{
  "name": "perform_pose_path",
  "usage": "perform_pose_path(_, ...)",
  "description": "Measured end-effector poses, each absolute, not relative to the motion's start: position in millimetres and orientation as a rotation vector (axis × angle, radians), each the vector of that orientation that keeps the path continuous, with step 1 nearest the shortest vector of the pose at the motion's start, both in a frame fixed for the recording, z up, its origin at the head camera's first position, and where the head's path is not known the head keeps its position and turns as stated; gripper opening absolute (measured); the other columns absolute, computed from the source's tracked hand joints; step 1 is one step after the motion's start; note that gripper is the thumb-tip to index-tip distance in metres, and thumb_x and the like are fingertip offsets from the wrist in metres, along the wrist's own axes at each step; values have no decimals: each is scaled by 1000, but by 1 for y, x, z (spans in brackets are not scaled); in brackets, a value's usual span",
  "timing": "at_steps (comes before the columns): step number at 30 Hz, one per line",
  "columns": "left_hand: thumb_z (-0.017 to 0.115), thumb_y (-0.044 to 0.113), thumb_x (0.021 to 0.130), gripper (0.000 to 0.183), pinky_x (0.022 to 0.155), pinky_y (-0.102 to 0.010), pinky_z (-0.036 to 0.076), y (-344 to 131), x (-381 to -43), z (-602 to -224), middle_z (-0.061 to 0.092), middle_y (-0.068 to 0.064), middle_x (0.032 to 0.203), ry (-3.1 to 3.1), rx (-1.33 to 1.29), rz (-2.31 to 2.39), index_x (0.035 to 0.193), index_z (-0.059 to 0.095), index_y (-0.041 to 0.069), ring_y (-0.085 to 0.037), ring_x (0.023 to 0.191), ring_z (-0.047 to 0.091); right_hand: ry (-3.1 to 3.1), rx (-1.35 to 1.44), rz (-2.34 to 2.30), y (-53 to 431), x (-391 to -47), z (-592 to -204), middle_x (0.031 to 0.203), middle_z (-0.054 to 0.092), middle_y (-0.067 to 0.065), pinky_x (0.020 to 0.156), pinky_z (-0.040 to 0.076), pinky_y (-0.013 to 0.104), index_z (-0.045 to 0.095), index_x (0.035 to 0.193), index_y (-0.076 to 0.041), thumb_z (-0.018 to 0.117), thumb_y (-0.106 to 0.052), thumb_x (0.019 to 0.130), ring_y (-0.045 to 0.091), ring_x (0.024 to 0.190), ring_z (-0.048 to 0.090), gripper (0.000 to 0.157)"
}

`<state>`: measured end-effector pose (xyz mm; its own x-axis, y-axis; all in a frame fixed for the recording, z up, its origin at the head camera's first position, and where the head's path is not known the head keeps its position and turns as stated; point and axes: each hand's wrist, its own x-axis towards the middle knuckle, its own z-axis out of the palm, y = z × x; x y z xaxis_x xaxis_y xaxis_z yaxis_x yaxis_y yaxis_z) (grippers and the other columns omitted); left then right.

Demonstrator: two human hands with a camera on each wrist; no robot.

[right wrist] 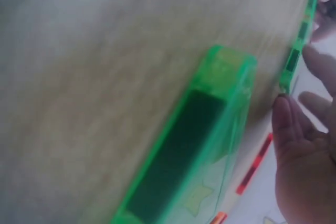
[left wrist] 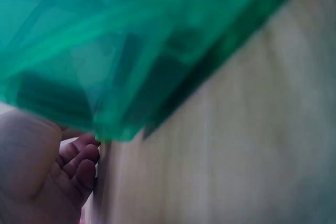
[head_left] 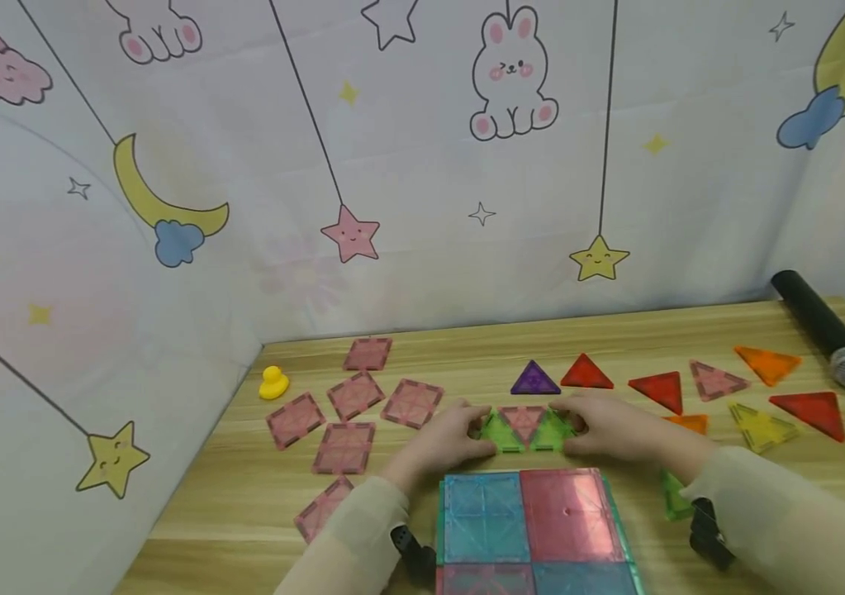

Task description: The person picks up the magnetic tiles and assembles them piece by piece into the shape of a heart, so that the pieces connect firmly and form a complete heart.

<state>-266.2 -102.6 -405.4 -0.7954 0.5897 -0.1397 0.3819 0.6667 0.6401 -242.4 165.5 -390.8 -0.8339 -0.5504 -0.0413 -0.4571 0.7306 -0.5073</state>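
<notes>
In the head view, two light-green triangular magnetic tiles lie side by side, the left green tile (head_left: 504, 434) and the right green tile (head_left: 550, 435). A pink triangular tile (head_left: 524, 420) points down between them. My left hand (head_left: 446, 436) pinches the outer side of the left green tile between thumb and fingers. On the other side my right hand (head_left: 610, 426) grips the right green tile the same way; its thumb (right wrist: 289, 121) is at the tile row's end in the right wrist view. The left wrist view shows curled fingers (left wrist: 81, 163), with the tile hidden.
A block of blue and pink square tiles (head_left: 485, 516) with green sides stands in front. Pink squares (head_left: 344, 448) and a yellow duck (head_left: 273, 383) lie left. Rightward are red triangles (head_left: 660, 390), a yellow tile (head_left: 760, 426), a loose green tile (right wrist: 184, 140) and a microphone (head_left: 831, 330).
</notes>
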Motion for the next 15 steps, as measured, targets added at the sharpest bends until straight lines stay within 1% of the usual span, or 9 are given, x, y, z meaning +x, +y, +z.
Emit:
perform_pose_path(3,68,33,86,69,69,-29,38,-103,-268,-406,41,0,101,2560,782,832,144,37,11,-14,83,41,2728,-766,-743,164,-244,-391,103,56,7,70,45,36,45,139,-6,73,-23,81,19,88,52,66)
perform_pose_path(4,69,34,85,71,69,-29,37,-102,-269,-406,40,0,102,2570,794,809,144,37,12,-14,84,39,2727,-753,-749,163,-244,-391,112,55,10,76,46,40,44,140,-7,73,-23,80,22,95,52,68)
perform_pose_path(6,71,36,83,71,69,-29,37,-102,-272,-406,39,1,104,2598,829,760,143,40,13,-15,85,38,2727,-735,-767,162,-244,-392,128,49,13,85,45,46,43,140,-9,73,-23,80,26,108,50,69)
perform_pose_path(7,72,37,82,71,70,-28,37,-101,-272,-406,40,1,105,2613,844,736,142,42,13,-14,87,38,2722,-735,-783,161,-244,-392,132,47,16,88,44,49,43,140,-8,73,-23,80,28,111,49,69)
perform_pose_path(9,73,38,80,68,76,-29,40,-100,-273,-407,42,1,110,2638,846,724,137,46,14,-14,93,40,2707,-703,-827,161,-244,-393,131,46,14,86,45,45,41,141,-9,74,-22,80,24,104,51,71)
perform_pose_path(11,75,35,78,66,83,-33,42,-100,-272,-407,45,-1,116,2634,832,779,134,47,14,-16,102,43,2687,-677,-899,160,-243,-393,128,47,10,81,46,40,38,142,-8,74,-19,80,19,95,51,72)
perform_pose_path(13,75,31,79,66,89,-36,42,-100,-271,-407,45,-2,123,2590,796,873,134,43,15,-18,112,45,2666,-652,-976,159,-242,-394,124,46,8,77,47,35,35,143,-8,71,-14,82,17,89,51,71)
perform_pose_path(15,74,25,80,66,90,-38,43,-100,-269,-407,45,-2,126,2535,768,971,135,39,18,-21,116,46,2648,-621,-1057,158,-242,-394,121,46,7,74,47,31,34,143,-7,68,-9,84,15,86,52,67)
